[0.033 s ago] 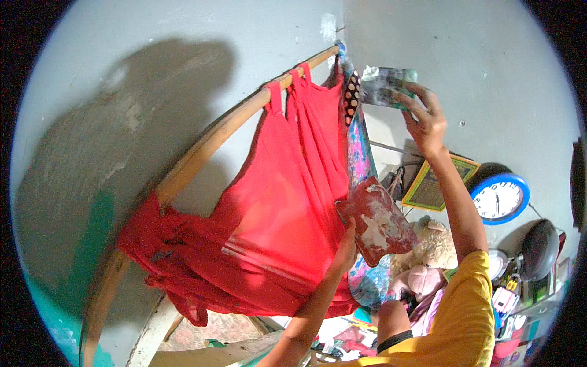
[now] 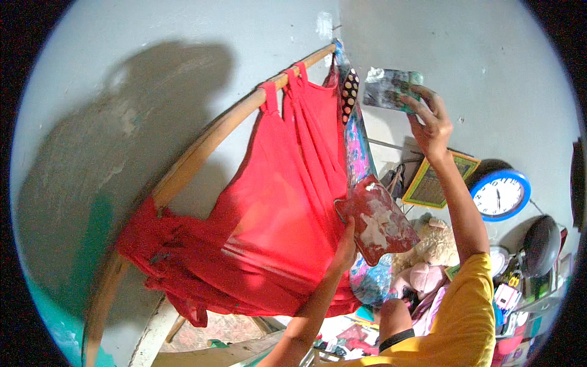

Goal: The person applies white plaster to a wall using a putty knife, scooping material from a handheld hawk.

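My right hand (image 2: 431,125) is raised near the grey wall, its fingers closed on the end of a flat, rectangular putty spreader (image 2: 390,90). Dark and greenish smears cover the blade, and some white paste shows at its far left corner. Lower down, my left hand (image 2: 346,244) grips the left edge of a reddish-brown board (image 2: 380,221) that carries patches of pale putty. Part of that hand is hidden behind the board. Just left of it hangs a red garment (image 2: 293,177), looped by its straps over a wooden pole (image 2: 214,131).
A blue patterned cloth (image 2: 358,147) hangs at the pole's far end, by the wall corner. On the right are a yellow-framed picture (image 2: 441,180), a blue-rimmed clock (image 2: 500,196) and a dark pan (image 2: 541,246). Stuffed toys (image 2: 428,251) sit below the board.
My right hand and the spreader have shifted slightly to the right, away from the hanging cloth. The left hand and board have hardly moved.
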`<state>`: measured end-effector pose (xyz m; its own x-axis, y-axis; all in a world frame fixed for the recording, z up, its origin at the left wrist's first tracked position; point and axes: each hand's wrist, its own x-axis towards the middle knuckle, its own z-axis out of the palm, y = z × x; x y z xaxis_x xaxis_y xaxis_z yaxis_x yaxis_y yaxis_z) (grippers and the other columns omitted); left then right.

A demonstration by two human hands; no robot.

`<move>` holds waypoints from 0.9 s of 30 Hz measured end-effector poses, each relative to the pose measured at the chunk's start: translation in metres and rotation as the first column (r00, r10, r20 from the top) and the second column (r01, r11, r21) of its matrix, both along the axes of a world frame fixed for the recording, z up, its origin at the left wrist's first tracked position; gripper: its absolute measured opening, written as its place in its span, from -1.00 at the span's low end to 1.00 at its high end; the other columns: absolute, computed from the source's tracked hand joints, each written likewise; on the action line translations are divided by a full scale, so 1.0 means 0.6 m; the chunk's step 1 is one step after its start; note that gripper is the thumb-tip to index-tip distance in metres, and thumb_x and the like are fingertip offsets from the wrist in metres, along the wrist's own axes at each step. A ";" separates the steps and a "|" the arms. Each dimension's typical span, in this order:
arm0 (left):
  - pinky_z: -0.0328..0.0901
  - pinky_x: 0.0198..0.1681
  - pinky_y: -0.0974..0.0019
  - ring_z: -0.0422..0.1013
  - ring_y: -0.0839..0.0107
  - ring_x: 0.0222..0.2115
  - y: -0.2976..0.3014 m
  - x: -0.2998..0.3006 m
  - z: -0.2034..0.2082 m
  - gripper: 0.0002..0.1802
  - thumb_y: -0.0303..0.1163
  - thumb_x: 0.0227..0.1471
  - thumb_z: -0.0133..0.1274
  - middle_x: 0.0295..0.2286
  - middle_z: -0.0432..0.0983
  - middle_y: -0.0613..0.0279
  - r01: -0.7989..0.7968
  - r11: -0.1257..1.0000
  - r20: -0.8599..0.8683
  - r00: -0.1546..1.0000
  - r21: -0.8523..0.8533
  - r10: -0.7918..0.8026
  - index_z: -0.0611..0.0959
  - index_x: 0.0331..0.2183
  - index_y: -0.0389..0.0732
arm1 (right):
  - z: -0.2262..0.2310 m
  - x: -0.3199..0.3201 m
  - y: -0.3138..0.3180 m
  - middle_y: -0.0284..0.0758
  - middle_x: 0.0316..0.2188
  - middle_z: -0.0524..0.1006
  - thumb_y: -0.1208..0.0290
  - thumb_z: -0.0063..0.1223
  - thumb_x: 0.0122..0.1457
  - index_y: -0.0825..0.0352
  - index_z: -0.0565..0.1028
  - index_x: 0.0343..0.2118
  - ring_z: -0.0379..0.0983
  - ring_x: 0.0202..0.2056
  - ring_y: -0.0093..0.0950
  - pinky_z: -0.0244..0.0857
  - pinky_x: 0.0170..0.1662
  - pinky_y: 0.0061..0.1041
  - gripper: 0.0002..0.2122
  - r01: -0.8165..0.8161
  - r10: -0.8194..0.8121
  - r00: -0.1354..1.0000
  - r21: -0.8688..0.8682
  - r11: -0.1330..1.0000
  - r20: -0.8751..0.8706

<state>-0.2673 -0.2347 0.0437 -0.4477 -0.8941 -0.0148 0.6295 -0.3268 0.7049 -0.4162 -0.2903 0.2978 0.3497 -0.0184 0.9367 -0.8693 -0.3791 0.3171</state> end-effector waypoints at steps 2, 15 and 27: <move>0.19 -0.06 0.21 0.29 0.32 -0.12 -0.002 0.007 0.000 -0.30 0.19 0.01 -0.39 -0.10 0.30 0.23 0.008 1.000 -0.020 1.000 -0.006 -0.008 0.25 -0.01 -0.16 | -0.017 -0.019 0.039 -0.27 -0.24 0.43 0.68 0.10 -0.27 0.19 0.52 -0.31 0.39 -0.21 -0.34 0.33 -0.21 -0.49 -0.64 -0.017 0.012 0.995 0.048 0.999 0.102; 0.23 -0.09 0.18 0.32 0.29 -0.16 0.016 0.024 0.046 -0.32 0.14 0.02 -0.31 -0.13 0.33 0.15 0.080 0.997 -0.227 0.971 0.012 -0.075 0.25 -0.03 -0.23 | -0.156 -0.121 0.227 -0.50 -0.55 0.41 0.35 -0.03 0.09 0.34 0.42 -0.47 0.26 -0.53 -0.72 0.15 -0.47 -0.68 -0.85 -0.753 -0.159 0.589 0.609 0.250 0.793; 0.32 -0.26 0.17 0.39 0.29 -0.32 0.021 0.035 0.086 -0.34 0.15 0.01 -0.32 -0.26 0.40 0.10 0.393 0.919 -0.495 0.808 0.046 -0.320 0.31 -0.09 -0.23 | -0.253 -0.160 0.200 -0.38 -0.42 0.47 0.37 0.04 0.03 0.43 0.40 -0.30 0.39 -0.40 -0.64 0.29 -0.30 -0.65 -0.76 -0.989 -0.447 0.094 0.134 0.058 0.890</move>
